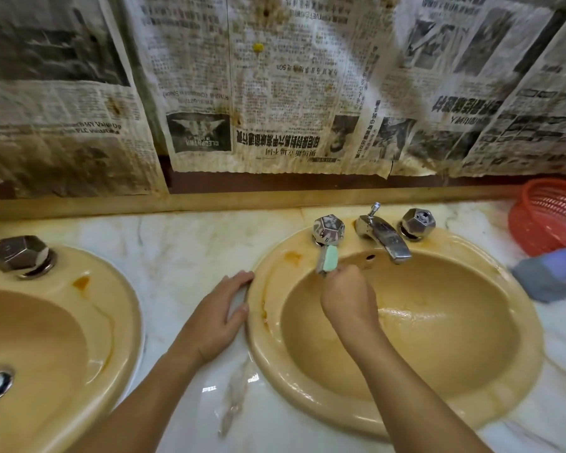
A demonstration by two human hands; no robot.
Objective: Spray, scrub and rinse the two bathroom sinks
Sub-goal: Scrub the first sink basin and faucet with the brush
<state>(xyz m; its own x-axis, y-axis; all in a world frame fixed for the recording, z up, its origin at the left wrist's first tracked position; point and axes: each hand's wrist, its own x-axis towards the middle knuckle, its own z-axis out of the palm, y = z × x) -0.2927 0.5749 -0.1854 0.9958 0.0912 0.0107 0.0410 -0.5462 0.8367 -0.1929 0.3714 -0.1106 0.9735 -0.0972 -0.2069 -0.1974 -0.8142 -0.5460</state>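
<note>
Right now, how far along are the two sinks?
Nothing looks finished. In hand: the right hand scrubs the right sink with a green sponge below its left tap handle. The left hand braces its rim. Left: orange stains on the left sink, rinsing.

sinks (490, 380): tan-yellow, orange stains | worktop (183, 250): white marble, veined | sponge (330, 260): mint green | basket (549, 217): red | taps (384, 238): chrome

My left hand (221, 313): bare, no glove, ring or watch. My right hand (348, 300): bare likewise, nothing worn at the wrist. Both my forearms: uncovered to the frame's lower edge, no sleeve showing anywhere along their length.
</note>
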